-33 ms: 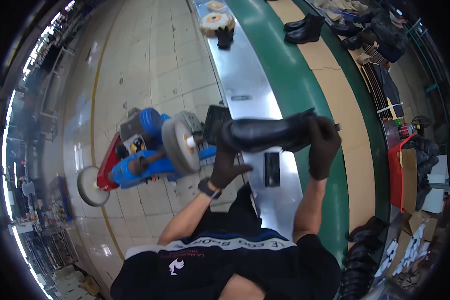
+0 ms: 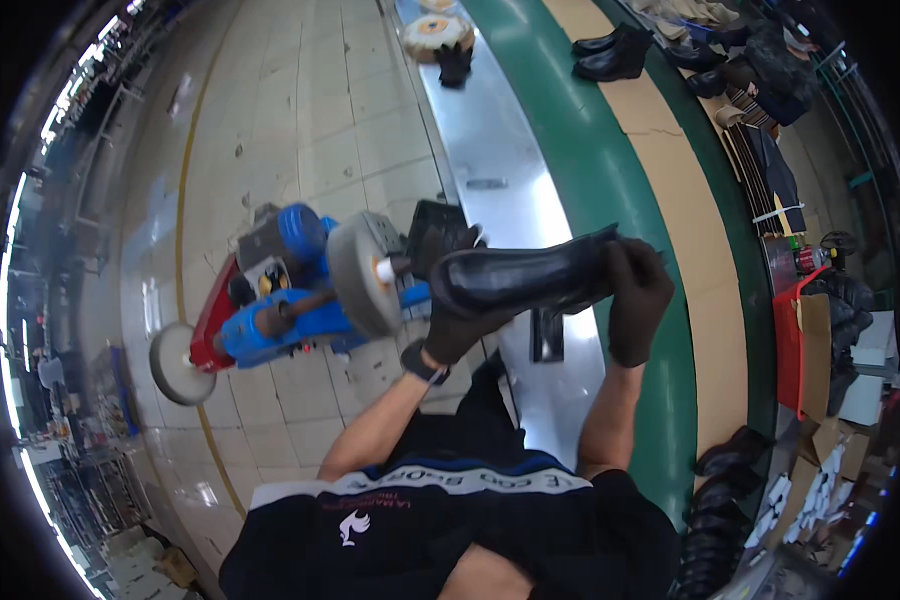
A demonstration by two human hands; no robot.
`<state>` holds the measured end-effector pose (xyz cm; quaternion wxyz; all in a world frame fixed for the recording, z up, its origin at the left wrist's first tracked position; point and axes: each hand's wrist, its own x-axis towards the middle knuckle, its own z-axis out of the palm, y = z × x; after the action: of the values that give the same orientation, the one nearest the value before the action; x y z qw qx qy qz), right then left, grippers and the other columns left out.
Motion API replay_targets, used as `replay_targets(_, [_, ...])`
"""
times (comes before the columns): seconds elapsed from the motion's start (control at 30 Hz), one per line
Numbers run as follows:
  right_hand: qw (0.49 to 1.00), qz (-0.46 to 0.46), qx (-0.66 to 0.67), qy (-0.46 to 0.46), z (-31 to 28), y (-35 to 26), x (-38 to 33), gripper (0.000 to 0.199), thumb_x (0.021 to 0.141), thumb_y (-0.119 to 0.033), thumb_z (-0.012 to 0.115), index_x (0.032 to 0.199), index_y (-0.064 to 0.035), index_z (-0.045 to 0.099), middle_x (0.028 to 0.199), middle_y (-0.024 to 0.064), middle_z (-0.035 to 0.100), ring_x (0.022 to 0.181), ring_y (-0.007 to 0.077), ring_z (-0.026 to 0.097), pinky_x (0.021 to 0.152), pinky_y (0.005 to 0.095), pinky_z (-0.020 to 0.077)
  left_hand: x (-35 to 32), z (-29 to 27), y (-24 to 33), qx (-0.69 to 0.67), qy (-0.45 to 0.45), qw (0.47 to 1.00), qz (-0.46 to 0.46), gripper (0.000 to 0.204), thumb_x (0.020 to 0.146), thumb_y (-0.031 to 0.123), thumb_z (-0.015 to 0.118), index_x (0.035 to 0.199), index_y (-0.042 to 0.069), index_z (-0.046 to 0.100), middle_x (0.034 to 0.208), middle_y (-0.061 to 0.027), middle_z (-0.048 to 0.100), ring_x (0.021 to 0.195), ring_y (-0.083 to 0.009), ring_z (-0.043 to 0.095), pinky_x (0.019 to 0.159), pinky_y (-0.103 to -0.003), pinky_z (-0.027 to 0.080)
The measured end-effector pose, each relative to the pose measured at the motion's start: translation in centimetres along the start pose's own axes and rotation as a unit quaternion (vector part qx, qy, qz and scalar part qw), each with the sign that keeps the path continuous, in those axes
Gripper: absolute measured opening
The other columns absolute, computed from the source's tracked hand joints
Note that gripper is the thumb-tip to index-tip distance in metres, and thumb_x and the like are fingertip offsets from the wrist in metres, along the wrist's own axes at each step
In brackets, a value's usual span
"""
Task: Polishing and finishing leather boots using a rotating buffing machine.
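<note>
A: Nearest the camera, what are the hands doing?

B: Both wear dark gloves. The left hand point(image 2: 462, 328) cups the black boot point(image 2: 526, 279) from beneath at the toe end, fingers curled closed around the sole. The right hand point(image 2: 638, 298) is clamped on the shaft end, fingers wrapped over the top edge. The boot lies on its side between them, held in the air above the steel bench edge point(image 2: 510, 190).

A: And just past the toe?

B: The grey buffing wheel point(image 2: 362, 272) of a blue and red polishing machine point(image 2: 275, 300) stands just beside the toe. Whether leather meets the wheel I can't quite tell; the gap looks slim. A second, paler wheel point(image 2: 178, 363) sits at the machine's other end, over the tiled floor point(image 2: 300, 120).

A: Farther off?

B: A green conveyor belt point(image 2: 610, 190) runs alongside the bench, with brown card strips point(image 2: 700, 290) beyond it. A pair of black boots point(image 2: 610, 55) stands up there, and on the bench, a round pale wheel point(image 2: 437, 33) with a dark glove point(image 2: 454, 63) beside it. More black boots point(image 2: 720, 500) cluster at the lower right.
</note>
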<state>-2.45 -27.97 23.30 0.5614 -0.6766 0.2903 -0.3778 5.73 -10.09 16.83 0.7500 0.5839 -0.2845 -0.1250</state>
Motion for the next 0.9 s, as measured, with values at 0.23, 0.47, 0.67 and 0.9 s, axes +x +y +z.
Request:
replay_targets(0.23, [0.880,-0.176,-0.401,0.183,3.8,-2.4,-13.5,0.070,0.070,-0.009,0.071,0.129,-0.0002,0.033,0.112,0.0118,0.051,0.099,0.0179,0.051,0.087,0.0304,0.0401,-6.9,-8.2,2.1,-0.300,0.160,0.916,-0.215,0.032,0.082,0.018,0.057,0.109,0.003,0.049,0.096,-0.0063,0.055,0.092,-0.0179,0.056,0.084,-0.030,0.046])
replay_targets(0.47, [0.782,0.538,0.313,-0.034,4.0,0.4,-27.7,0.051,0.071,-0.006,0.063,0.119,-0.0013,0.047,0.109,0.0084,0.056,0.099,0.0212,0.054,0.088,0.0308,0.0417,-13.2,-14.7,0.7,-0.513,0.152,0.698,-0.476,0.044,0.083,0.057,0.046,0.082,0.013,0.054,0.085,-0.0060,0.060,0.081,-0.0213,0.058,0.078,-0.037,0.048])
replay_targets(0.67, [0.784,0.576,0.203,-0.111,8.1,0.7,-30.5,0.043,0.068,-0.001,0.062,0.110,-0.0034,0.054,0.105,0.0093,0.058,0.094,0.0204,0.057,0.085,0.0306,0.0436,-11.6,-16.6,-5.3,-0.498,0.162,0.688,-0.503,0.070,0.079,0.068,0.037,0.103,0.006,0.055,0.093,-0.0105,0.060,0.087,-0.0256,0.058,0.085,-0.039,0.045])
replay_targets(0.9, [0.944,0.083,-0.126,-0.295,7.7,5.1,-29.2,0.041,0.065,0.018,0.052,0.101,-0.0011,0.053,0.097,0.0161,0.059,0.098,0.0233,0.056,0.084,0.0330,0.0446,-10.3,-15.4,-12.2,-0.562,0.204,0.666,-0.446,0.068,0.085,0.061,0.032,0.116,0.003,0.047,0.106,-0.0144,0.056,0.094,-0.0260,0.055,0.088,-0.035,0.043])
